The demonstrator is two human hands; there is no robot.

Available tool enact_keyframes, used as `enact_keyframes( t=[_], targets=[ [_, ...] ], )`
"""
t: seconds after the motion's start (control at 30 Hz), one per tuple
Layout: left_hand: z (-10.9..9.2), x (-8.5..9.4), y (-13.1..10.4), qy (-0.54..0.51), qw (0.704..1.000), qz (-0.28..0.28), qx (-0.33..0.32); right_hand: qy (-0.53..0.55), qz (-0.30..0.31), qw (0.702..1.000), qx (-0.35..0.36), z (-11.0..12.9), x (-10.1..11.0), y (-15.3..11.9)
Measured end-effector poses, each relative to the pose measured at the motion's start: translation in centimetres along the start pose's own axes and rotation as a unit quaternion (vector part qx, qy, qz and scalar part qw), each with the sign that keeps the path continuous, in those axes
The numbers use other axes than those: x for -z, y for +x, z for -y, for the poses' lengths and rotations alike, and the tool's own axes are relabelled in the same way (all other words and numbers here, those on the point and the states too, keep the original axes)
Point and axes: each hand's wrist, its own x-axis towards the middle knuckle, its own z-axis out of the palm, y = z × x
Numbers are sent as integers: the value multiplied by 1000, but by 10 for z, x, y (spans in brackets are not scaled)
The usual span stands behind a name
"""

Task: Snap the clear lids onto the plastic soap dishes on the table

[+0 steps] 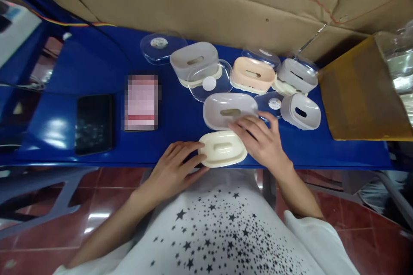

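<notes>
Cream tray (222, 149) is pinched at the near table (180, 120) edge by left hand (174, 169) and right hand (261, 139); a slip could drop it.

A small packing workspace: a blue table (97, 64) lined with plastic soap boxes (193, 58), cardboard sheets (226, 4) along its far edge, red tiled floor (106, 197) beneath

You see a blue table (97, 64). At left lie a dark phone (94, 123) and a blurred card (141, 102). At back sit a clear lid (159, 46), a peach dish (253, 74) and grey dishes (297, 75). At right stands a cardboard box (361, 90).
</notes>
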Motion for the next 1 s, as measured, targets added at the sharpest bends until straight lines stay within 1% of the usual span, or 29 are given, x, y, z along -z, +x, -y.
enact_keyframes(
  t=[0.1,0.17,0.27,0.33,0.4,0.47,0.57,0.63,0.7,0.83,1.0],
  targets=[
    [1,-7,3,1,1000,-11,6,23,38,999,-31,16,21,-23],
    [3,-11,2,-3,1000,-24,18,44,64,996,-36,27,28,-38],
    [5,-13,-1,-13,998,-48,27,57,84,995,-15,42,27,-54],
    [6,-12,-2,-6,1000,-28,11,51,101,994,2,48,22,-58],
    [6,-9,-2,6,1000,12,-12,42,108,993,18,52,18,-58],
    [6,-6,-1,10,999,36,-22,40,102,994,30,52,16,-55],
    [4,-3,1,5,999,29,-28,47,80,995,38,50,17,-52],
    [2,-4,2,11,999,21,-37,51,56,996,44,49,17,-53],
    [0,-6,4,17,999,17,-45,52,46,996,47,49,16,-56],
    [-4,-10,8,22,999,27,-34,61,85,994,29,47,15,-62],
    [-9,-16,10,25,999,32,-18,70,60,994,54,37,11,-69]
  ],
)
